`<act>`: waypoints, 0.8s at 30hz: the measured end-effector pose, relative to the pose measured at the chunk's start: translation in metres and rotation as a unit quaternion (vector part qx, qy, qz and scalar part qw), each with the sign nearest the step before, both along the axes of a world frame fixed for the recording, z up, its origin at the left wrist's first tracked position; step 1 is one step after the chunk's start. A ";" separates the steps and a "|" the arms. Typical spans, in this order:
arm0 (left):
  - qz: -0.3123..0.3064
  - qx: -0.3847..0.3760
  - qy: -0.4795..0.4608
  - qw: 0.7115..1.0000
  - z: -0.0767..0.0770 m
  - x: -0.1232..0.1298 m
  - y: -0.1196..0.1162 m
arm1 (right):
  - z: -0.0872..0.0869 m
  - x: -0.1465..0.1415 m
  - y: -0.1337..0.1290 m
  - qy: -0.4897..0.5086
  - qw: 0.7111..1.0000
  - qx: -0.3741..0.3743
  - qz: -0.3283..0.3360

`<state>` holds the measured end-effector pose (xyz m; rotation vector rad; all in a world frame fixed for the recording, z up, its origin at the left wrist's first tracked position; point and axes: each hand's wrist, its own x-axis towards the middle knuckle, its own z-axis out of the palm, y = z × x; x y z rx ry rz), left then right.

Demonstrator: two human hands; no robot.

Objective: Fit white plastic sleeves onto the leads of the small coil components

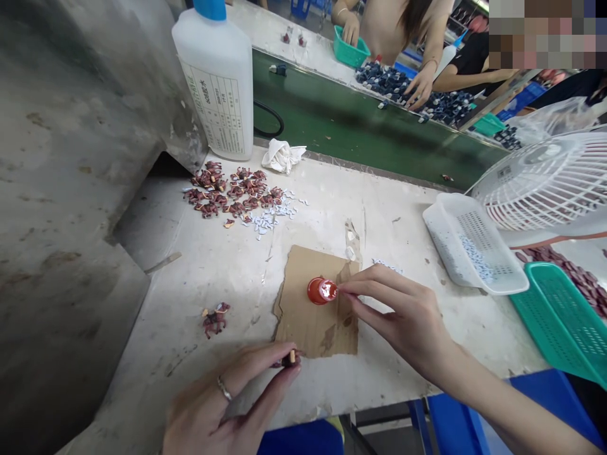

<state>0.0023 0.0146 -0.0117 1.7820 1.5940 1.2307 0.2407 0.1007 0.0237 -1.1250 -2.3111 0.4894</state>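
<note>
My left hand [237, 395], with a ring on one finger, pinches a small dark brown figure [291, 359] with a tan part near the front edge of the table. My right hand [398, 306] has its fingertips pressed together at the rim of a small red cup [320, 291]; whether a tiny piece is between them is too small to tell. The cup stands on a torn piece of cardboard [303, 322]. To the left lies a single brown figure [215, 320]. Farther back are a pile of brown figures [246, 186] and scattered pale blue pieces [268, 220].
A large white bottle [218, 95] and crumpled tissue [283, 156] stand behind. At right are a white basket [455, 253], a green basket [559, 316] and a fan [550, 183]. Metal machinery [61, 189] fills the left. People work beyond the green belt [332, 126].
</note>
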 end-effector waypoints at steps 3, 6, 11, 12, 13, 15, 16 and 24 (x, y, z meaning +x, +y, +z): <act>-0.017 -0.004 -0.016 1.000 0.001 0.003 0.001 | 0.002 -0.002 -0.004 0.030 0.999 -0.006 -0.012; -0.027 -0.013 -0.035 0.999 0.002 0.007 0.001 | 0.009 -0.009 -0.014 0.087 0.995 -0.045 -0.014; -0.067 -0.009 -0.044 0.997 0.005 0.012 0.002 | 0.015 -0.027 -0.032 0.188 0.971 -0.144 0.041; -0.069 -0.009 -0.045 0.997 0.005 0.012 0.002 | 0.015 -0.029 -0.035 0.202 0.966 -0.155 0.049; -0.066 -0.008 -0.048 0.997 0.005 0.012 0.002 | 0.014 -0.031 -0.037 0.212 0.962 -0.164 0.053; -0.059 -0.004 -0.053 0.997 0.005 0.012 0.002 | 0.013 -0.033 -0.039 0.222 0.958 -0.175 0.055; -0.057 -0.001 -0.053 0.997 0.005 0.012 0.001 | 0.013 -0.034 -0.039 0.224 0.957 -0.178 0.053; -0.035 0.032 -0.008 0.999 0.009 0.014 0.000 | 0.011 -0.035 -0.038 0.189 0.966 -0.167 0.063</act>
